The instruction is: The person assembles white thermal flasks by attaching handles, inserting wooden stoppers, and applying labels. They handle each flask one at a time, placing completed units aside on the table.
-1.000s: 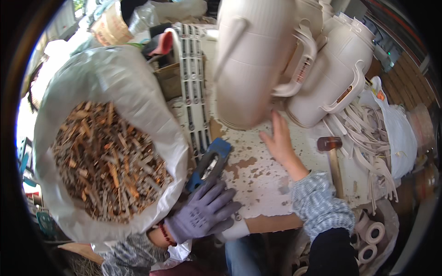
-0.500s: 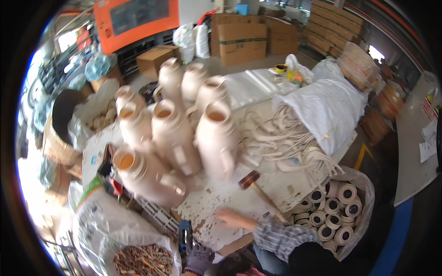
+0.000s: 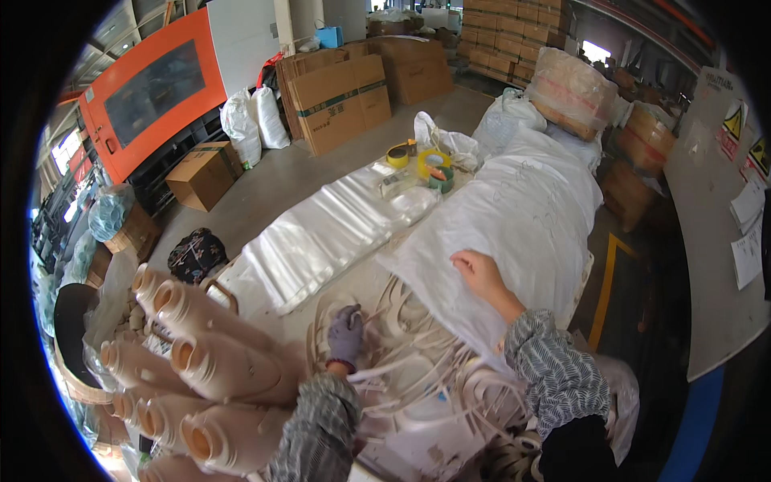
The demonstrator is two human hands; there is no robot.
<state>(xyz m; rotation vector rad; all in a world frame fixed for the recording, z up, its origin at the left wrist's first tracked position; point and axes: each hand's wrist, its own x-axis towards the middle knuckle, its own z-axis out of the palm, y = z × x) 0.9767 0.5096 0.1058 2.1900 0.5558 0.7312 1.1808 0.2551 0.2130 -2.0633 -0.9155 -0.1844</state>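
The gloved left hand (image 3: 346,337) is laid, fingers curled, on a tangled pile of cream plastic handles (image 3: 418,377) spread over the worktable; whether any handle is actually gripped cannot be told. The bare right hand (image 3: 478,275) is pressed flat and open on the edge of a large white woven sack (image 3: 514,217) (nothing is clasped), just above the handles. Cream plastic jugs (image 3: 201,361) are lying at the left.

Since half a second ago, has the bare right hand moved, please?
Yes. The right hand has left the speckled tabletop near the hammer and now lies flat on the white sack, beyond the pile of cream handles.
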